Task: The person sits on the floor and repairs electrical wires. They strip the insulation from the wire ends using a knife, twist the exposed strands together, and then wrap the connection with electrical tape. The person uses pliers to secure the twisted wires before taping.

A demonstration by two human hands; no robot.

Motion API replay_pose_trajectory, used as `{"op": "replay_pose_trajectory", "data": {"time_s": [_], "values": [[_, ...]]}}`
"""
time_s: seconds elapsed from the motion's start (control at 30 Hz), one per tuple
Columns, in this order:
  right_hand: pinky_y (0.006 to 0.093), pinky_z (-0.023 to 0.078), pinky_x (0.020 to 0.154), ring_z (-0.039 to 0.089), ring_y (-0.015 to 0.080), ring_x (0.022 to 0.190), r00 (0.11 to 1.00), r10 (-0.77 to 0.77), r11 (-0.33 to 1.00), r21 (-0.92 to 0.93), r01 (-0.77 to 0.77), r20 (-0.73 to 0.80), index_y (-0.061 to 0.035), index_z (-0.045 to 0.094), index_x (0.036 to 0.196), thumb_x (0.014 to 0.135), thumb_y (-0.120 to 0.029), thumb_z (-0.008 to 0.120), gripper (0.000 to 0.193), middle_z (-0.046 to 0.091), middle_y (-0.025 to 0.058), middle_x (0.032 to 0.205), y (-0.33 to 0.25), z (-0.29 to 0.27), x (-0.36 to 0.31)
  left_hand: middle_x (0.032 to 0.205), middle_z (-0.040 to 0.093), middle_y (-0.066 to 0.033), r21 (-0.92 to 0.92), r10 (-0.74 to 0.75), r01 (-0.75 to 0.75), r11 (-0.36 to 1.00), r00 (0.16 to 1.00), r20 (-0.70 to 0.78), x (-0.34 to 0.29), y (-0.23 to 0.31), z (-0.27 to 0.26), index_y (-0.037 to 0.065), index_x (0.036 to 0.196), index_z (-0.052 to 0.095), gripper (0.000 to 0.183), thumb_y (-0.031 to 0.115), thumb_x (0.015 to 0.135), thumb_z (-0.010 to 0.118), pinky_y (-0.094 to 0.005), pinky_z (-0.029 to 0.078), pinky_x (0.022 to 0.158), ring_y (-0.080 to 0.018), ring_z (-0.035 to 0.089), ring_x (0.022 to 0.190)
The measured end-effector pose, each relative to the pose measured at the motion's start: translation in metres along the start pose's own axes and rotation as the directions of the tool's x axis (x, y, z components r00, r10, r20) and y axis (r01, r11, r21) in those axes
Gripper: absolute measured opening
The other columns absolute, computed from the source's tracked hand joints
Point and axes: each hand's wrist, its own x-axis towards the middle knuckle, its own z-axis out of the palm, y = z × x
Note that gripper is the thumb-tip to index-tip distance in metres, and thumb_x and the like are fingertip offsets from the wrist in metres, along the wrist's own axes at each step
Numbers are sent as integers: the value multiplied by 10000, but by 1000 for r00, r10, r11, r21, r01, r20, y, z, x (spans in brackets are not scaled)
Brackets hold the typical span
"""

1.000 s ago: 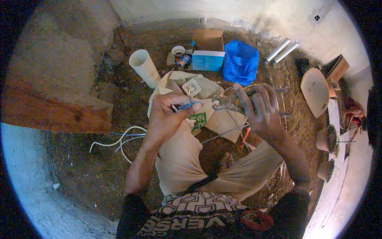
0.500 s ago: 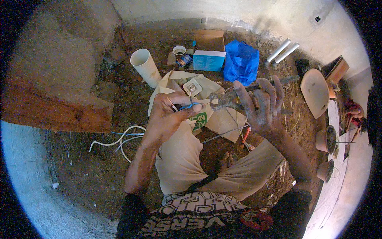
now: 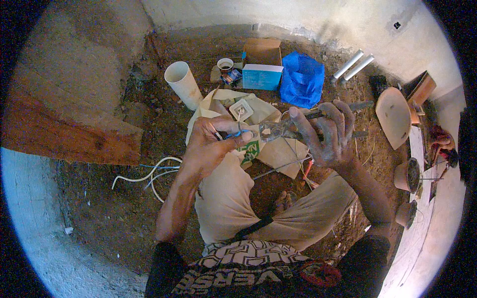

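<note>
In front of my lap, my left hand (image 3: 211,144) pinches a blue wire (image 3: 233,134) between thumb and fingers, with a white wire end showing beside it. My right hand (image 3: 328,131) is closed around the long dark handles of a pair of worn metal pincers (image 3: 278,131). The pincers' jaws lie right beside my left fingertips at the wire's end; whether they bite on it cannot be made out. Just beyond my left hand, a square white electrical fitting (image 3: 241,110) rests on a pale sack (image 3: 261,99), with a wire running from it toward that hand.
Beyond the sack stand a white pipe piece (image 3: 184,84), an open blue-fronted box (image 3: 262,77) and a blue bag (image 3: 301,82). Two white tubes (image 3: 353,65) lean at the wall. A pale cable (image 3: 149,174) lies left; a wooden board (image 3: 74,131) stands further left. Bowls (image 3: 406,175) sit at right.
The pincers' handles have come closer together in my right hand, and the jaws have turned slightly. My left hand stays on the blue wire almost unmoved.
</note>
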Motion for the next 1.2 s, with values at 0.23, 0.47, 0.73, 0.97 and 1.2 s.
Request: {"op": "replay_pose_trajectory", "data": {"time_s": [0.23, 0.47, 0.73, 0.97, 1.2], "values": [[460, 465, 855, 516, 233, 943, 998, -42, 999, -28, 41, -36, -108, 678, 1246, 722, -227, 780, 547, 518, 6, 987, 6, 0, 1, 879, 710, -33, -84, -63, 63, 994, 998, 7, -2, 4, 2, 10, 955, 773, 168, 83, 805, 797, -265, 496, 723, -93, 619, 793], [436, 484, 813, 515, 228, 944, 992, -109, 993, -64, 104, -69, -94, 684, 1231, 707, -205, 789, 545, 545, 16, 1019, 12, -1, 4, 904, 701, -49, -72, -75, 75, 995, 997, 0, 1, -1, 2, -9, 909, 764, 161, 68, 775, 810, -290, 534, 736, -147, 649, 818], [422, 530, 679, 595, 249, 793, 982, -112, 994, -4, 112, -154, -54, 704, 1141, 743, -61, 758, 401, 508, 48, 935, 22, 5, 4, 915, 702, -58, -112, -102, 102, 988, 995, 3, 2, 0, 4, -16, 897, 760, 179, 83, 760, 820, -297, 540, 745, -169, 666, 851], [416, 531, 709, 612, 220, 807, 964, -231, 942, -277, 189, -129, -92, 678, 1171, 827, -110, 721, 347, 503, 35, 903, 36, 0, 13, 885, 719, -74, -64, -125, 125, 990, 992, 7, 1, 8, 7, 0, 899, 766, 203, 152, 774, 816, -321, 505, 810, -175, 660, 860], [514, 557, 860, 599, 230, 929, 925, -228, 962, -218, 166, -303, -171, 730, 1145, 790, -97, 795, 369, 481, 29, 913, 40, 27, 6, 888, 741, -47, 12, -73, 73, 997, 995, 61, 4, 6, 5, -2, 1008, 758, 189, 84, 839, 765, -273, 522, 754, -93, 648, 800]]}}
